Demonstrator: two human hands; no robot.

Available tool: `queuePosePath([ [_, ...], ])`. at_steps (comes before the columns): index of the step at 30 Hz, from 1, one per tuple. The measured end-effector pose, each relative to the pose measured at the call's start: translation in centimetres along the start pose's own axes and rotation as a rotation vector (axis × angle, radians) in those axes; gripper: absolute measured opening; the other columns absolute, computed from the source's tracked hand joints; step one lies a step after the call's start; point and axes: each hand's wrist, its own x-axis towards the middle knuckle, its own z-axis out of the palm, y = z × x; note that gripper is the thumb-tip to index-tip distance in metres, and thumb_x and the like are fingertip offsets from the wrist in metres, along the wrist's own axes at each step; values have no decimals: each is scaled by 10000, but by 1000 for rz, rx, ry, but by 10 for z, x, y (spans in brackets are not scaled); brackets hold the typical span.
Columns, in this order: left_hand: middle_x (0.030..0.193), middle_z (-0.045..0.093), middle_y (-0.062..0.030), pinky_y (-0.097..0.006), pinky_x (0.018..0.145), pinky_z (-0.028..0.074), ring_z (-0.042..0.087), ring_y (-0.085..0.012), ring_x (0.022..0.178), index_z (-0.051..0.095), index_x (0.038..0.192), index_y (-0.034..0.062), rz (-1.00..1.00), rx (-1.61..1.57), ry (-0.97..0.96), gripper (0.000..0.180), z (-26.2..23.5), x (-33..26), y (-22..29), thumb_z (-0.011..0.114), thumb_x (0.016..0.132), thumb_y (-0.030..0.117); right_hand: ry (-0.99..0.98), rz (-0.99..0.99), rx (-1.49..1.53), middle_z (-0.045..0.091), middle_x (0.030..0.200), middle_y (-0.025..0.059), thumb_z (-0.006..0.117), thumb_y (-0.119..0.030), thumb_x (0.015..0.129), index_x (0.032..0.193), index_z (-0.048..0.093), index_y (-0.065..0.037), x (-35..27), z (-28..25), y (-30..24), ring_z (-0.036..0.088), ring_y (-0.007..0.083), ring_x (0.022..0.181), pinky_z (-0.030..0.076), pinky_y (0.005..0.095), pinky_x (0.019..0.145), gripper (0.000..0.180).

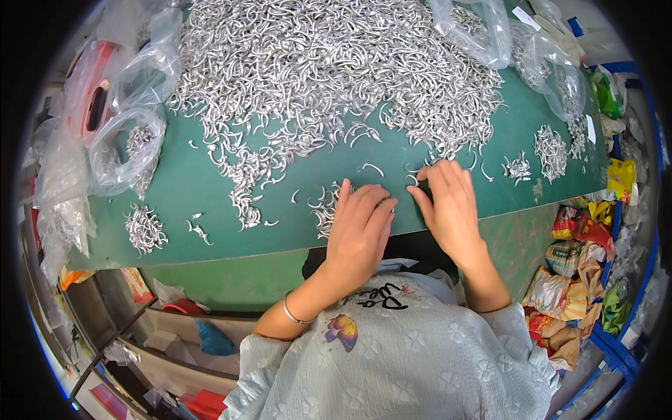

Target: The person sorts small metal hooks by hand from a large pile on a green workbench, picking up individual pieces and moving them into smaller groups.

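Observation:
A broad heap of small curved silver metal pieces (336, 63) covers the far part of the green table (189, 171). Near the front edge, my left hand (358, 222) lies with its fingers stretched over a small pile of these pieces (323, 210), partly hiding it. To its right, my right hand (449, 206) curls thumb and fingers toward a single curved metal piece (413, 179) at the fingertips, by the heap's near edge. A lone curved piece (374, 169) lies on the table between the hands and the heap.
Small piles of pieces sit at the left (145, 229) and right (551, 152). Clear plastic bags (129, 150) stand at the left, near a red object (94, 84); another plastic bag (553, 70) lies far right. Colourful packages (556, 290) fill the right side below the table.

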Motion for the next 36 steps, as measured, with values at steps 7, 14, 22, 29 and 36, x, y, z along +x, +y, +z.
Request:
queuePosePath([
  [7, 1116, 605, -120, -562, 1080, 338, 598, -308, 1070, 636, 1071, 14, -56, -9, 66, 296, 1, -2, 1, 682, 785, -46, -90, -113, 208, 563, 860, 88, 690, -65, 812, 931, 618, -34, 3, 0, -15, 528, 285, 854, 387, 397, 733, 142],
  [14, 1081, 601, -105, -556, 1085, 327, 590, -300, 1069, 638, 1048, 12, -18, 14, -10, 287, 4, -1, 1, 700, 771, -29, 113, -115, 61, 570, 896, 99, 694, -84, 810, 927, 619, -33, 50, 17, -14, 526, 282, 864, 388, 393, 751, 148],
  [22, 1049, 601, -104, -543, 1074, 348, 590, -298, 1055, 641, 994, 7, 1, 36, -7, 236, 5, -3, -2, 699, 768, -32, 10, -115, 127, 559, 802, 61, 698, -75, 799, 807, 621, -59, 38, 3, -10, 517, 263, 818, 375, 384, 740, 79],
  [29, 1073, 607, -120, -521, 1061, 374, 589, -312, 1072, 640, 1009, 2, -51, -45, 78, 242, 3, -5, -2, 688, 774, -36, -289, -222, 333, 556, 841, 71, 709, -54, 777, 884, 646, -43, 13, -17, 3, 536, 262, 873, 398, 373, 775, 124],
  [36, 1126, 609, -138, -505, 1047, 399, 578, -320, 1112, 642, 1024, -20, 138, 36, -105, 252, 6, -1, 1, 666, 774, -37, 134, -206, 143, 592, 821, 92, 689, -40, 795, 886, 643, -15, 72, 26, -7, 547, 299, 858, 429, 392, 795, 106],
])
